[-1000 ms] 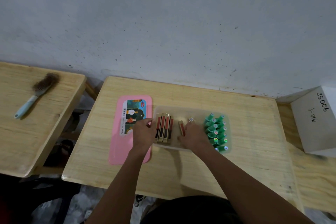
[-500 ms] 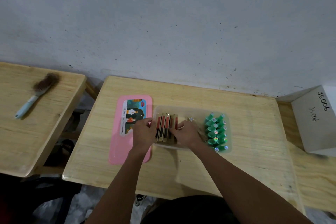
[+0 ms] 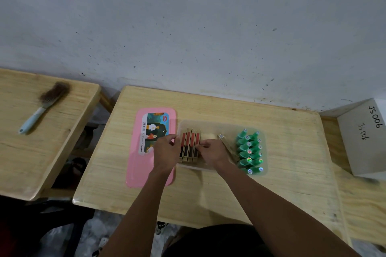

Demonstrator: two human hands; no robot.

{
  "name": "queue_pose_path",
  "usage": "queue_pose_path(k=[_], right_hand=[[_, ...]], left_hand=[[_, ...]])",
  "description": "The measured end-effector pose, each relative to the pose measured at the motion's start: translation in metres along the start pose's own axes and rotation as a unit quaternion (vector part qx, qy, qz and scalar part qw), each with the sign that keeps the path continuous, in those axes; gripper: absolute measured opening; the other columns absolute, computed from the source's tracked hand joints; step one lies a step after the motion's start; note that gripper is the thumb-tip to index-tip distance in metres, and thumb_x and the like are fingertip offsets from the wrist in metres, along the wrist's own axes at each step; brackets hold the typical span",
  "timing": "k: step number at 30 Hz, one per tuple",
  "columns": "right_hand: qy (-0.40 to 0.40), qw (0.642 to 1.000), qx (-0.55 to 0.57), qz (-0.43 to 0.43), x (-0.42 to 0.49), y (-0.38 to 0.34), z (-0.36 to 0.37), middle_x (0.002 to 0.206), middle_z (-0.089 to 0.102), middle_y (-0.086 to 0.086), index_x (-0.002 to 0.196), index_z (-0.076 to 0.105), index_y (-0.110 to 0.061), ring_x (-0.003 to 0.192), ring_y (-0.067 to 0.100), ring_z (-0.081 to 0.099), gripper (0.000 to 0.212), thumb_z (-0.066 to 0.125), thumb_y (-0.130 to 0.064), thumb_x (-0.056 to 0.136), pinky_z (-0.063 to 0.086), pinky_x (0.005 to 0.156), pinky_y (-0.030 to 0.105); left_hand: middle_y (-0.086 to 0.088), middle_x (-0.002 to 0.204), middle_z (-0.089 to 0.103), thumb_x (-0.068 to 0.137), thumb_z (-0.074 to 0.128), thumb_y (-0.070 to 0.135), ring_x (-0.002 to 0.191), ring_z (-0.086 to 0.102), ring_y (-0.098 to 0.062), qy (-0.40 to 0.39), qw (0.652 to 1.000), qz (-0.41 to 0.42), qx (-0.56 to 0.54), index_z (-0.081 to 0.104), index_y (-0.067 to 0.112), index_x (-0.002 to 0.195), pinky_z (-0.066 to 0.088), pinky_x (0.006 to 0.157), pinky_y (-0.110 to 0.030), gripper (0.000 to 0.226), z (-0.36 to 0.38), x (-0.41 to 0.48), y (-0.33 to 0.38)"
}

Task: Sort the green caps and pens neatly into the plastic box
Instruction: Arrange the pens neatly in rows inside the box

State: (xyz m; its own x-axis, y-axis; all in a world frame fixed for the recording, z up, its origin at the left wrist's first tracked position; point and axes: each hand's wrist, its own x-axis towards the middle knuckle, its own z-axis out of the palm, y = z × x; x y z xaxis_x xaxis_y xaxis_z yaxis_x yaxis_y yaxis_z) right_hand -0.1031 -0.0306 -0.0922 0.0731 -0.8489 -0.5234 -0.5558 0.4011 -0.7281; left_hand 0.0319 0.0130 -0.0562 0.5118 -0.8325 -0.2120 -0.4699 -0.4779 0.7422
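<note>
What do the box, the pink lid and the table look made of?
Box: translucent plastic, frosted; the wood shows through its wall. Pink lid: opaque plastic, smooth, with a printed label. Table: pale wood, visible grain, probably lightly varnished.

The clear plastic box (image 3: 221,126) holds green caps (image 3: 249,150) with small multicoloured stickers on their tops, and red-and-gold pens (image 3: 189,144). The flat pink plastic lid (image 3: 133,165) bears a teal picture label. The pale wooden table (image 3: 292,152) shows fine grain, possibly pine.
</note>
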Motion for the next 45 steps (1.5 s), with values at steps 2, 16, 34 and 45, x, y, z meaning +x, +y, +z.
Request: queue_pose_path(k=[2,16,34,45], right_hand=[[-0.008,1.000,-0.003,-0.011,-0.001,-0.001,-0.003,0.093,0.076,0.003,0.099,0.077,-0.014,0.083,0.016,0.068,0.019,0.070,-0.026,0.087,0.057,0.083,0.041],[0.059,0.887,-0.452,-0.073,-0.007,-0.004,-0.045,0.112,0.064,0.005,0.120,0.054,-0.019,0.101,0.028,0.065,0.029,0.051,-0.017,0.092,0.040,0.068,0.030],[-0.093,0.962,0.246,0.077,-0.015,-0.006,-0.048,0.093,0.074,0.017,0.097,0.067,0.000,0.088,0.028,0.072,0.024,0.046,-0.011,0.100,0.056,0.089,0.046],[-0.053,0.989,0.116,0.068,0.002,0.008,-0.030,0.095,0.073,0.020,0.068,0.076,-0.019,0.076,0.021,0.063,0.029,0.058,-0.010,0.088,0.056,0.089,0.047]], left_hand=[[-0.009,0.091,0.068,0.095,0.054,0.016,0.065,0.052,-0.001,-0.002,1.000,-0.005,-0.001,0.065,0.005,0.117,0.034,0.053,-0.009,0.027,0.000,0.000,0.001],[-0.003,0.081,0.062,0.095,0.054,0.016,0.061,0.050,0.003,0.006,1.000,0.001,-0.004,0.067,0.004,0.115,0.032,0.052,-0.007,0.027,0.000,-0.001,0.001],[-0.008,0.087,0.066,0.095,0.054,0.014,0.062,0.050,0.004,0.004,1.000,0.002,-0.015,0.064,0.003,0.119,0.034,0.052,-0.008,0.028,0.002,-0.001,-0.002],[-0.012,0.095,0.071,0.095,0.054,0.014,0.063,0.052,0.002,0.005,1.000,0.003,-0.015,0.065,0.004,0.119,0.034,0.052,-0.006,0.028,0.003,-0.001,-0.003]])
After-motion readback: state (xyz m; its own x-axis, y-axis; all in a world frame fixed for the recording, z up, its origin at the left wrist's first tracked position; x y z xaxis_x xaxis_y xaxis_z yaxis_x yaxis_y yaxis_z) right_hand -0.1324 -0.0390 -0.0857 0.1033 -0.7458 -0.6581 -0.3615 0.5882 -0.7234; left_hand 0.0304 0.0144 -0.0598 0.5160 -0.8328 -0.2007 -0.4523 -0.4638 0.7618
